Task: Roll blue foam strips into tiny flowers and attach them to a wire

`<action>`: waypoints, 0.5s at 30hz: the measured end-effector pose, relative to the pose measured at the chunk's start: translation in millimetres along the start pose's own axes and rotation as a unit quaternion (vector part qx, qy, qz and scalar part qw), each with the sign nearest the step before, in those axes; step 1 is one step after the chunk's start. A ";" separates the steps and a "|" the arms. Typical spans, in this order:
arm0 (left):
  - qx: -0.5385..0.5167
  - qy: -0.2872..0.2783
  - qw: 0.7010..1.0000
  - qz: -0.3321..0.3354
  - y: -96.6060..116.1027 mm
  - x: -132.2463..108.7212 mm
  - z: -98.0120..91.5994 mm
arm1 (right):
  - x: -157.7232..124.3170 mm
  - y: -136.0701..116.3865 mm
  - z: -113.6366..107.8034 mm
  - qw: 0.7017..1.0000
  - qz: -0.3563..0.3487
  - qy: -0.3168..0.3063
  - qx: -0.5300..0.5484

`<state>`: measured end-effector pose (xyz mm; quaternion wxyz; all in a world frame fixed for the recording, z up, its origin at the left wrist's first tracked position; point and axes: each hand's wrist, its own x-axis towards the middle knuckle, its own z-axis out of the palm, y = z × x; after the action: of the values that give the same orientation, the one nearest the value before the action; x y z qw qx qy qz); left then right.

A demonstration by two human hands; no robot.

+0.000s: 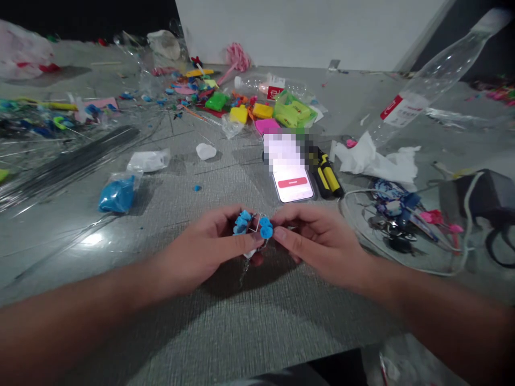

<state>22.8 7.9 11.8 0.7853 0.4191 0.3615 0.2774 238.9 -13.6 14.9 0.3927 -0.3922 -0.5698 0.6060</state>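
Note:
A bracelet-like silver chain with blue flowers [266, 230] is held between my two hands above the near part of the table. My left hand [215, 238] is closed on its left side, the thumb lying across the metal below a cluster of blue petals. At the right-hand flowers, the thumb and forefinger of my right hand [317, 233] pinch the edge. A loose tail of chain hangs beneath the left thumb. My fingers hide the underside of the piece. Beyond the hands, a tiny blue lump [197, 188] lies on the table.
A lit phone [293, 185] and yellow-black pliers [328, 174] lie just beyond my hands. Bagged blue clay [116, 194] and a white lump [206, 151] are to the left. At right are crumpled tissue [374, 161], a white cable [469, 214] and a plastic bottle [434, 75].

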 end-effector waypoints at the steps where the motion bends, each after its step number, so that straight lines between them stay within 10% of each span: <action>1: -0.001 -0.002 1.000 -0.001 -0.1 0.2 0.0 | 0.2 0.1 0.1 1.000 0.010 0.004 0.001; 15: 0.041 0.018 0.998 0.047 -1.9 -1.1 2.8 | 1.8 0.3 -3.1 0.991 0.107 -0.034 0.070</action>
<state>24.6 4.9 11.7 0.7472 0.4624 0.3664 0.3060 241.0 -10.7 14.4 0.3319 -0.4018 -0.4941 0.6959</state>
